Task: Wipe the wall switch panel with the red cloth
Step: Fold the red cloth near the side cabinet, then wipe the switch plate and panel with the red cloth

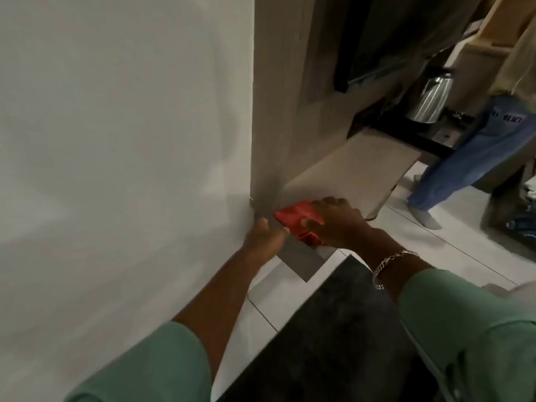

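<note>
Both hands meet at the wall (116, 140) corner: the right hand (338, 223) clutches a red cloth (298, 220), the left hand (265, 237) just beside it. A kettle (429, 101) and another person's jeans (475, 152) sit well beyond the corner.

Readable text: none can be made out with certainty anywhere in the view.
Jeans (475, 146) of a second person at the right edge: a short row of dark marks, like letters, sits near the top of the leg; it is too blurred to read.
Kettle (432, 100) on the dark counter: shiny metal body, no label or brand can be read.
Small panel (445, 137) on the dark counter below the kettle: pale marks show, too small and blurred to read.
Red cloth (301, 221): plain as far as it shows, no print or tag can be read.
</note>
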Motion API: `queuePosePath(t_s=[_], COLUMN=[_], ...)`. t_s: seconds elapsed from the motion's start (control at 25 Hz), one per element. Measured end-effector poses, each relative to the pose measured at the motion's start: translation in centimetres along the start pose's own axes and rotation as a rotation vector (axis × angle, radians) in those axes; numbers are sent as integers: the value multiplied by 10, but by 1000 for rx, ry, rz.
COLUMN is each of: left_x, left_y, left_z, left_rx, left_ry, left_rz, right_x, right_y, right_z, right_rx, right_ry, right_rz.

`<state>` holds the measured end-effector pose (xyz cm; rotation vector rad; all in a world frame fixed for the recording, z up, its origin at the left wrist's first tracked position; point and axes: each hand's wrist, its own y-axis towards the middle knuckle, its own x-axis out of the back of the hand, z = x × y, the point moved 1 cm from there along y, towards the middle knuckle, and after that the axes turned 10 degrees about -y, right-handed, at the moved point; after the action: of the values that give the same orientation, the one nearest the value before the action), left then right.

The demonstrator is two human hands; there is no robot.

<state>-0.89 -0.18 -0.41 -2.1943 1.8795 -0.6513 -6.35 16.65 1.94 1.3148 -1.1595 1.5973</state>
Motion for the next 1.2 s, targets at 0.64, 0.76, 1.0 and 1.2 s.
queuePosePath(t_s=[0.64,0.76,1.0,1.2], left_x=[-10,33,154,261], left_y=[10,-19,-122,-230], left_z=[23,-2,-48,-76], left_rx=[91,0,-113,-374], left_ry=[-664,-557,-943,-830], left_rz=[-18,-3,289,171], right_x=[-43,-10,57,124], right_y=[-31,-38,-84,-142], right_z=[27,72,186,301], right_rx=[-7,65,332,516], right_ry=[296,261,214,250], right_rz=[-212,-426,-598,-829])
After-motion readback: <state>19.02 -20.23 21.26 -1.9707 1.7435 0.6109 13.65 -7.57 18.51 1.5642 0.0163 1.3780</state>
